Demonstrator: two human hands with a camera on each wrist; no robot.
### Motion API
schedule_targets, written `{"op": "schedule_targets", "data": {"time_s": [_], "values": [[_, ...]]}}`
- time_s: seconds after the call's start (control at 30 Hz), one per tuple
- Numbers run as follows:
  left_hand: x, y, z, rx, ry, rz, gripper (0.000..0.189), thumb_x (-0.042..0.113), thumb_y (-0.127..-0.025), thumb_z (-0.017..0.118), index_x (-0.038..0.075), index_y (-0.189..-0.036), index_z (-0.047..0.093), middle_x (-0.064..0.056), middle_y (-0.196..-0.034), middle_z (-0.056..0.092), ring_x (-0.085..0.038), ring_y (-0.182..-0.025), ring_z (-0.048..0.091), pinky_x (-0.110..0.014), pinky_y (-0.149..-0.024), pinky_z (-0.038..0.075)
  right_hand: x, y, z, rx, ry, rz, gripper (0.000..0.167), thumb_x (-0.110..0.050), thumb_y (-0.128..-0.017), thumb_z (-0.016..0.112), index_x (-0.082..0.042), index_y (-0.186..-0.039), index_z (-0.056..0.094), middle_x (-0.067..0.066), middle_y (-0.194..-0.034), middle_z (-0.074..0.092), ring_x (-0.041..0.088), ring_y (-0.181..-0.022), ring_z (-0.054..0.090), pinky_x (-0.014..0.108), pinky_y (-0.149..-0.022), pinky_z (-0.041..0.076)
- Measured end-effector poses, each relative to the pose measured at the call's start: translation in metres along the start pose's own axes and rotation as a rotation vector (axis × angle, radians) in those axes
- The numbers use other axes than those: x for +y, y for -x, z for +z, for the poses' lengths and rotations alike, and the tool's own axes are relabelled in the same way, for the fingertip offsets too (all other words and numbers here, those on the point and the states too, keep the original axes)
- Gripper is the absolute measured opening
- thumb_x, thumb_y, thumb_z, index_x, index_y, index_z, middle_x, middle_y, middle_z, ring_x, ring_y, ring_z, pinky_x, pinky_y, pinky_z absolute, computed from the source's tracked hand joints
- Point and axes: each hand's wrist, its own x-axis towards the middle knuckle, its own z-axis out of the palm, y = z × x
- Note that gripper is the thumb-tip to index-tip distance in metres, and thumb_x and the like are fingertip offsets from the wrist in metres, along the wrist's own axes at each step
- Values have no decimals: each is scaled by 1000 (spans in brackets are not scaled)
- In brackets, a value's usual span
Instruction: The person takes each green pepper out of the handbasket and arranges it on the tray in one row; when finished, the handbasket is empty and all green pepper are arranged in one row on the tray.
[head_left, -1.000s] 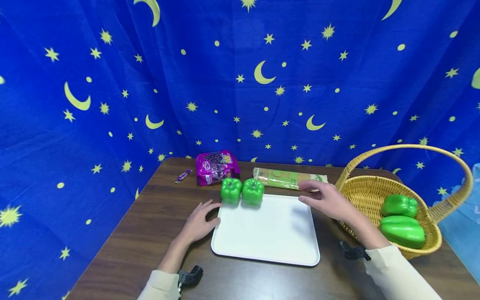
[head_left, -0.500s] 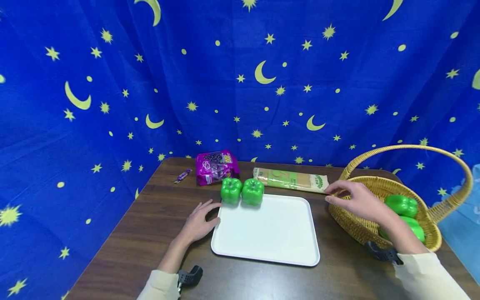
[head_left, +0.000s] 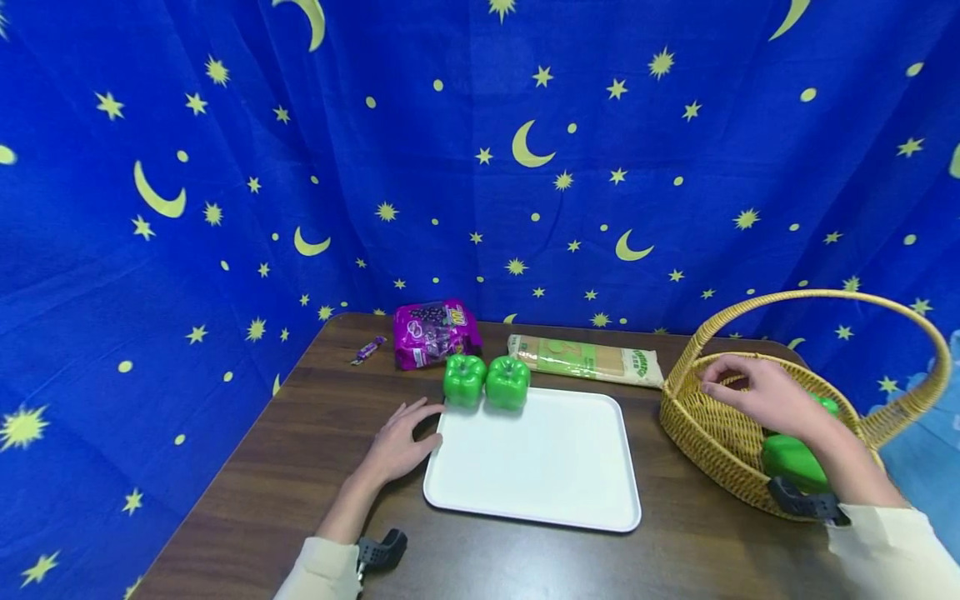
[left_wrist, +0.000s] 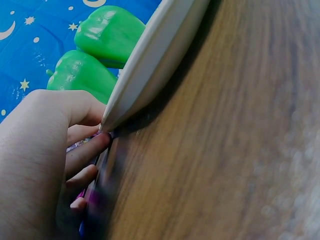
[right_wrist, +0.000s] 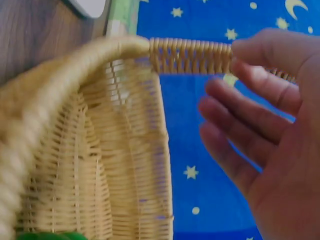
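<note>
My left hand (head_left: 396,446) rests at the left edge of a white tray (head_left: 540,467), its thumb and fingertips right at the rim. Two glossy green bell peppers, a left one (head_left: 464,380) and a right one (head_left: 507,382), sit side by side at the tray's far left corner. My right hand (head_left: 768,396) is over a wicker basket (head_left: 705,446), its fingers loosely bent around nothing; in the right wrist view its fingers overlap the basket handle (right_wrist: 190,55). Inside the basket lie two more green peppers, the nearer (head_left: 793,462) partly behind my forearm, the farther (head_left: 828,404) mostly hidden.
Behind the tray lies a long flat green-and-clear packet (head_left: 585,359). A purple candy bag (head_left: 433,333) stands at the back left, with a small wrapped candy (head_left: 368,350) beside it. A blue star-and-moon curtain (head_left: 450,167) closes off the table's far side.
My right hand has moved right, from above the tray's far right corner to over the basket. My left hand, the tray and the peppers on it have stayed in place.
</note>
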Motion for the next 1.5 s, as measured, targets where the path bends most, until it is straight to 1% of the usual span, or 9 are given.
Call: {"op": "schedule_targets", "data": {"time_s": [0.03, 0.13, 0.27, 0.37, 0.63, 0.93, 1.07, 1.27, 1.5], "values": [[0, 0, 0, 0, 0, 1, 48, 34, -86, 67, 30, -133, 58, -12, -148, 39, -41, -138, 25, -66, -106, 19, 5, 0, -2, 15, 9, 6, 6, -19, -90, 68, -13, -91, 68, 0, -92, 67, 10, -84, 61, 22, -68, 52], [0, -1, 0, 4, 1, 3, 48, 34, -85, 67, 30, -132, 58, -12, -148, 39, -40, -138, 25, -66, -107, 19, 18, -3, -10, 36, 54, 25, 16, -23, -89, 69, -10, -97, 68, 6, -98, 68, 19, -88, 64, 27, -68, 52], [0, -1, 0, 8, 1, 13, 48, 34, -85, 67, 30, -132, 58, -12, -148, 40, -41, -138, 25, -67, -106, 19, 28, -8, -22, 16, 105, 59, 31, -29, -90, 68, -4, -108, 67, 13, -103, 68, 33, -91, 64, 37, -70, 53], [-1, -1, 0, 7, 0, 17, 48, 34, -85, 67, 30, -132, 58, -12, -148, 40, -41, -138, 25, -67, -106, 19, 33, -10, -29, -11, 114, 82, 37, -32, -91, 66, -2, -112, 65, 17, -105, 67, 38, -94, 63, 46, -75, 52], [-2, -1, 1, 11, 2, 20, 48, 34, -85, 67, 31, -131, 58, -12, -148, 41, -41, -138, 25, -68, -106, 19, 54, -10, -35, -62, 108, 179, 48, -38, -92, 64, 1, -119, 61, 20, -108, 65, 40, -99, 60, 45, -74, 50], [-3, 1, 1, 15, 3, 16, 47, 34, -85, 68, 31, -131, 59, -12, -148, 41, -41, -138, 26, -67, -106, 18, 80, -8, -34, -155, 130, 268, 65, -47, -92, 59, 8, -126, 53, 32, -119, 56, 47, -104, 53, 57, -78, 48], [-2, 1, 1, 15, 5, 12, 47, 33, -85, 68, 31, -131, 59, -12, -147, 41, -41, -138, 25, -67, -106, 18, 89, -6, -32, -186, 138, 282, 66, -47, -93, 58, 9, -126, 51, 35, -119, 54, 50, -105, 52, 58, -78, 47], [-2, 0, 2, 16, -1, 7, 47, 33, -85, 68, 32, -131, 59, -12, -148, 41, -42, -138, 25, -69, -105, 18, 98, -2, -30, -209, 152, 304, 66, -44, -91, 62, 12, -123, 51, 37, -113, 55, 52, -100, 53, 57, -75, 48], [-2, 1, 2, 37, 3, 50, 46, 32, -85, 68, 30, -130, 60, -12, -146, 43, -42, -137, 26, -68, -104, 21, 108, 5, -28, -269, 153, 334, 70, -45, -88, 65, 14, -122, 51, 39, -112, 54, 54, -100, 53, 58, -75, 48]]}}
